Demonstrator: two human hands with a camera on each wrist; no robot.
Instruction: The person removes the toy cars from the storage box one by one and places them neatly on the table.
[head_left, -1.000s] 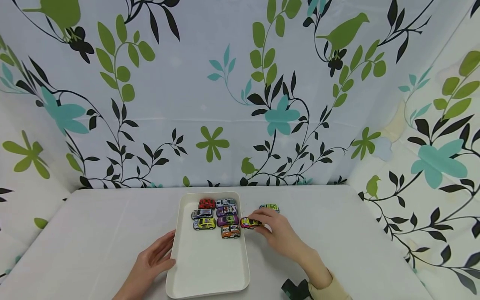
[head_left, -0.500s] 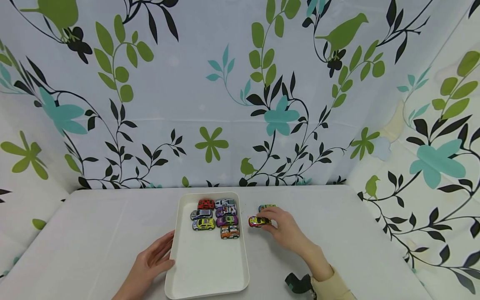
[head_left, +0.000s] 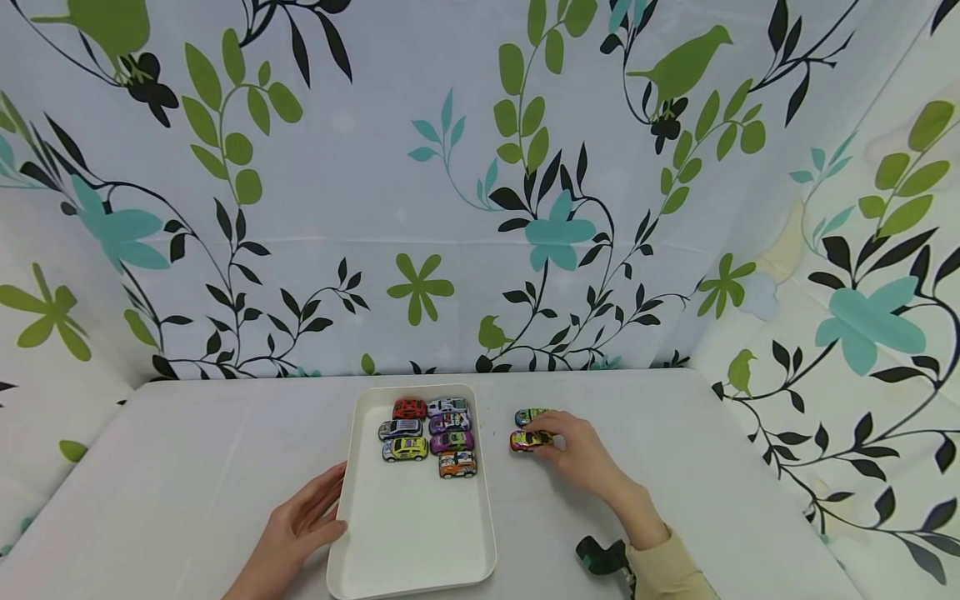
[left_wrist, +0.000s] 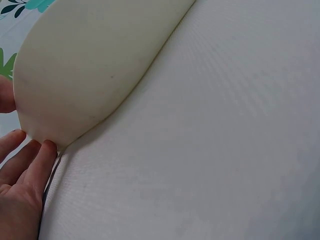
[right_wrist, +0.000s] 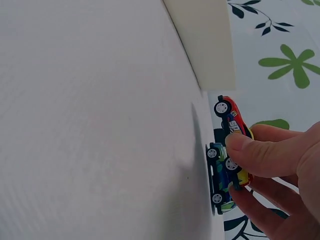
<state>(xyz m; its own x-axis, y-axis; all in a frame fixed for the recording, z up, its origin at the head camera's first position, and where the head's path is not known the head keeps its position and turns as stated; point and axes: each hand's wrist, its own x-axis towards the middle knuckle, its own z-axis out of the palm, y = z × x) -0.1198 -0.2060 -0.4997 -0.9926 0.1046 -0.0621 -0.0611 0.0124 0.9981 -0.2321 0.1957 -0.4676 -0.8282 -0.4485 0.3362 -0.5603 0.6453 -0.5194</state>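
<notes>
My right hand [head_left: 588, 457] pinches a red and yellow toy car [right_wrist: 234, 120] between thumb and fingers, to the right of the tray. Just beyond it a green and blue toy car [right_wrist: 214, 177] stands on the table, partly hidden by the hand in the head view. My left hand [head_left: 298, 527] rests at the left side of a white tray [head_left: 412, 542], its fingertips touching the outer wall and its thumb near the rim. Several toy cars stand grouped in the far part of the tray, among them a red car [head_left: 409, 408] and an orange car [head_left: 457, 464].
A white cloth covers the table [head_left: 210, 467]. Behind it hangs a patterned curtain [head_left: 337, 183] with leaves and birds. A black device [head_left: 600, 556] is at the right wrist beside the sleeve [head_left: 667, 571].
My right hand has carried the red and yellow car away from the tray's right rim, rightward, to just in front of the green and blue car. The left hand stays at the tray.
</notes>
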